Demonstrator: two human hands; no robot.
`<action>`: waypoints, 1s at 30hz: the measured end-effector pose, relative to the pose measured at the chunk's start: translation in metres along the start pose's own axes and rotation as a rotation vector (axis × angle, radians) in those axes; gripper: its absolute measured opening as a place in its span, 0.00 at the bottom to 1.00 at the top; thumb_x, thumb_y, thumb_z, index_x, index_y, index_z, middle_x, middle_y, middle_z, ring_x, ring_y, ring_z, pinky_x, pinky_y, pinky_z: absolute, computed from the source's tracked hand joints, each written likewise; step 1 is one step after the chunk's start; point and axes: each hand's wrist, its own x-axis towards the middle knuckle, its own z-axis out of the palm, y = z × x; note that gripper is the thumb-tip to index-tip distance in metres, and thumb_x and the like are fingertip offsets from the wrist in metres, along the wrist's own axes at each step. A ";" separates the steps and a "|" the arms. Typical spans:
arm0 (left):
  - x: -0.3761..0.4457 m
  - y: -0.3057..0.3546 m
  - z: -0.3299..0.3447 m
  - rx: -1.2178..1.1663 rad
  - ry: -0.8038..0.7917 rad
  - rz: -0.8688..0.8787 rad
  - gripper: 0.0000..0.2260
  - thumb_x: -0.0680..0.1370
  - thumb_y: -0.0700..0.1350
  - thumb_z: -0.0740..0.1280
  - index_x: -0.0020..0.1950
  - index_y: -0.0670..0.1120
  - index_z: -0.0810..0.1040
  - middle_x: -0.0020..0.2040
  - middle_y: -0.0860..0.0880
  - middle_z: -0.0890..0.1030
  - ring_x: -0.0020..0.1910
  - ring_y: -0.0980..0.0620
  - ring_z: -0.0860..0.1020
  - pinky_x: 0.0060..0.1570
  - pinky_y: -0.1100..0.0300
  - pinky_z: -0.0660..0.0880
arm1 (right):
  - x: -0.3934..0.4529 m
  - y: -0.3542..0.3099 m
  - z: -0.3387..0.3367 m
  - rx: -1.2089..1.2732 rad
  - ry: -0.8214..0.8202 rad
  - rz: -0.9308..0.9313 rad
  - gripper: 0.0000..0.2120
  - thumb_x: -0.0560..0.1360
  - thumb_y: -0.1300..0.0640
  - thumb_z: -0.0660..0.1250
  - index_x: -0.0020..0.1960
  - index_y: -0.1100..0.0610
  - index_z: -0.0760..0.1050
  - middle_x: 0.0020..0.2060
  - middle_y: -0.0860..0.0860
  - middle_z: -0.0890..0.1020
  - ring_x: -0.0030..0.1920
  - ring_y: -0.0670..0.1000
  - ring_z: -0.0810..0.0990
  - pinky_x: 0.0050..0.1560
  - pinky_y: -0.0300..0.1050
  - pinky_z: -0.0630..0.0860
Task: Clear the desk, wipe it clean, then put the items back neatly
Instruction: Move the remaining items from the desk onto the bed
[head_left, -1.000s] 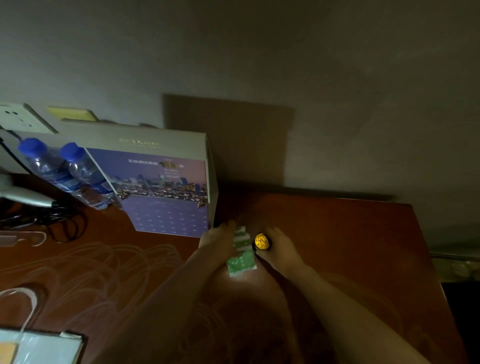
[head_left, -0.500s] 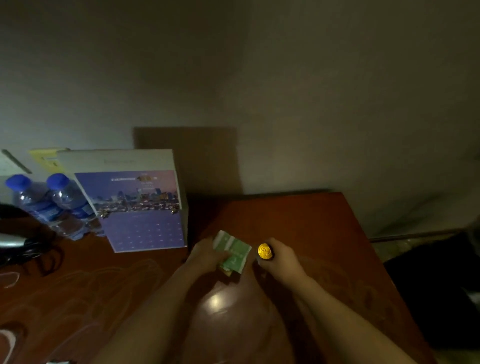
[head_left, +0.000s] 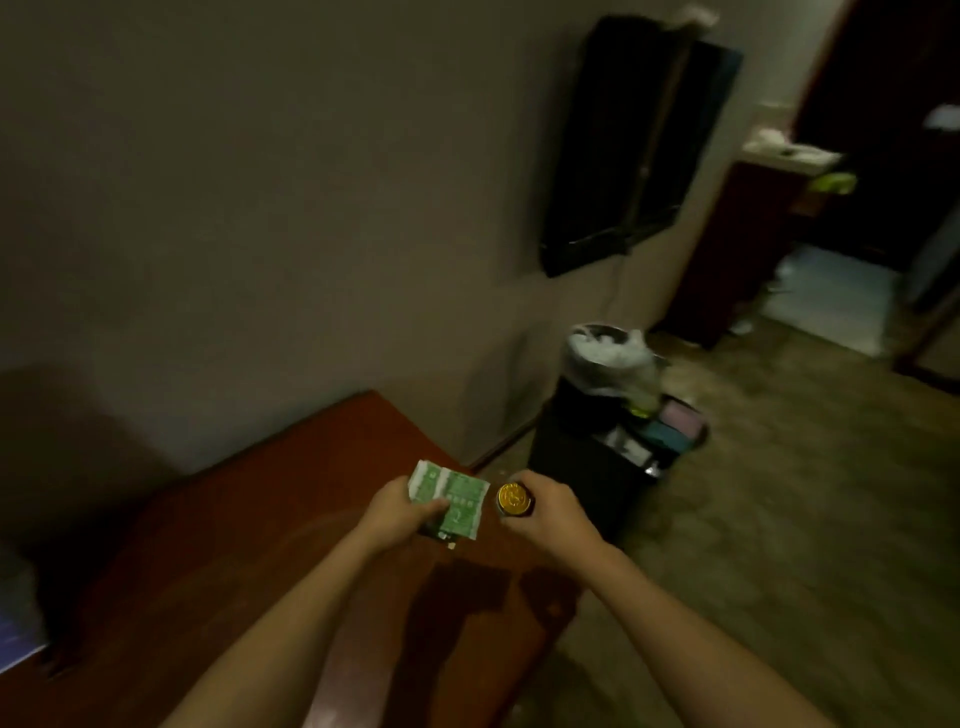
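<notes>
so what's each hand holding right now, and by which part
The left hand holds a green-and-white packet by its near left edge, thumb on top. The right hand grips a small dark container with a gold lid round its body, below the lid.

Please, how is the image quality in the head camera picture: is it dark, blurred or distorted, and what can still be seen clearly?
Head view: dim, with motion blur strongest at the right edge, around the doorway. Wide-angle bending tilts the wall-mounted TV and the desk. The sharpest parts are the left hand holding green packets and the right hand holding a gold-capped bottle. The bin is murky.
</notes>
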 end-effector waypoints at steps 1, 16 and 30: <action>-0.003 0.018 0.028 0.006 -0.043 0.021 0.09 0.76 0.42 0.69 0.55 0.43 0.74 0.53 0.44 0.81 0.45 0.49 0.81 0.39 0.61 0.80 | -0.017 0.023 -0.023 0.016 0.043 0.041 0.23 0.71 0.58 0.73 0.63 0.55 0.73 0.57 0.50 0.78 0.57 0.49 0.76 0.57 0.42 0.73; -0.116 0.220 0.479 0.222 -0.728 0.353 0.10 0.78 0.42 0.67 0.58 0.41 0.74 0.42 0.46 0.80 0.31 0.53 0.77 0.28 0.64 0.75 | -0.343 0.296 -0.244 0.171 0.736 0.636 0.17 0.69 0.62 0.73 0.57 0.60 0.78 0.50 0.55 0.81 0.52 0.52 0.79 0.47 0.39 0.71; -0.237 0.270 0.862 0.471 -1.366 0.568 0.10 0.78 0.41 0.66 0.57 0.37 0.76 0.41 0.41 0.79 0.23 0.56 0.70 0.20 0.68 0.66 | -0.592 0.469 -0.301 0.192 1.150 1.260 0.16 0.71 0.55 0.72 0.56 0.59 0.75 0.49 0.54 0.79 0.48 0.52 0.77 0.47 0.41 0.72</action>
